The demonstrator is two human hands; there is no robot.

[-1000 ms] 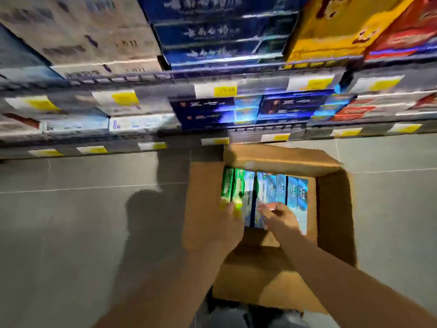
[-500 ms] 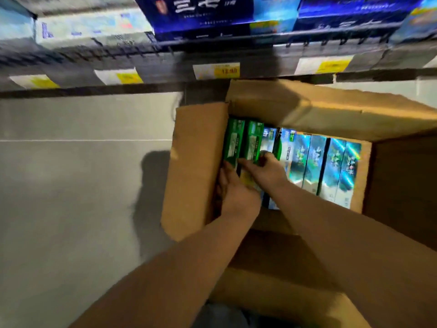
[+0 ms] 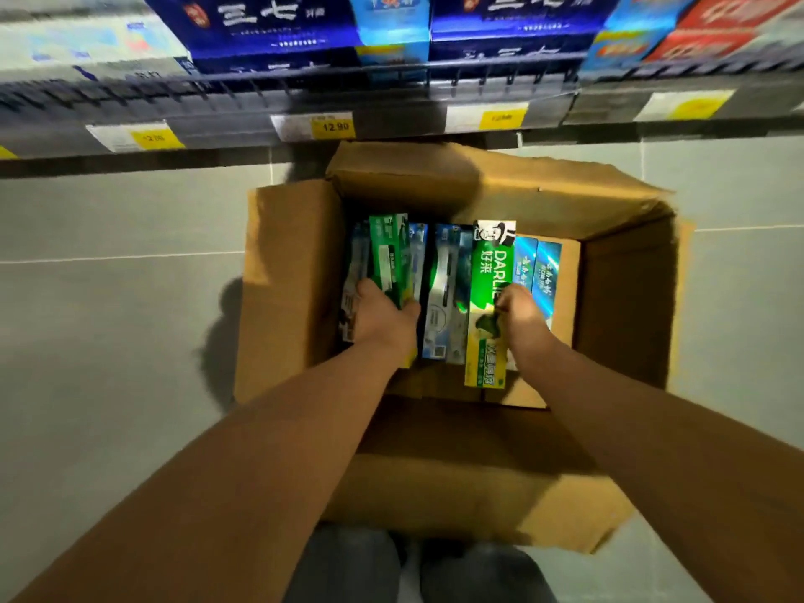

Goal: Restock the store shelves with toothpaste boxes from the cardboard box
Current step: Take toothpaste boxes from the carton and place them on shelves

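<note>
Head view, looking down into an open cardboard box (image 3: 293, 276) that stands on a grey tiled floor (image 3: 108, 341) just near of a store shelf. The box's four flaps are folded outward. Inside, toothpaste boxes stand packed side by side in one row, their long sides running from far to near.

Left hand (image 3: 383, 317): reaches into the left part of the row, fingers curled round the near part of a dark green toothpaste box (image 3: 389, 254), which it grasps. This box sits higher than its neighbours. A grey-white box (image 3: 354, 272) lies against its left side, next to the carton's left wall.

Right hand (image 3: 520, 317): grasps a bright green Darlie toothpaste box (image 3: 489, 272), fingers and thumb closed on its right edge at about mid-length. The printed face of this box is turned up toward the camera. Its near end overlaps the carton's near wall in the view, and its far end shows a black-and-white portrait panel.

Between the two hands stand blue-and-white toothpaste boxes (image 3: 443, 293). To the right of the Darlie box, two light blue boxes (image 3: 539, 267) fill the row up to the bare cardboard of the right side.

Far part of the scene: the shelf edge (image 3: 217, 102) carries white and yellow price labels; the one (image 3: 333, 126) above the carton reads 12.90. On the shelf lie dark blue cartons (image 3: 269, 23), with red cartons (image 3: 718, 32) at the far right; this area is blurred.

At the near edge, the person's grey trouser legs (image 3: 348, 567) show below the carton's near flap.
</note>
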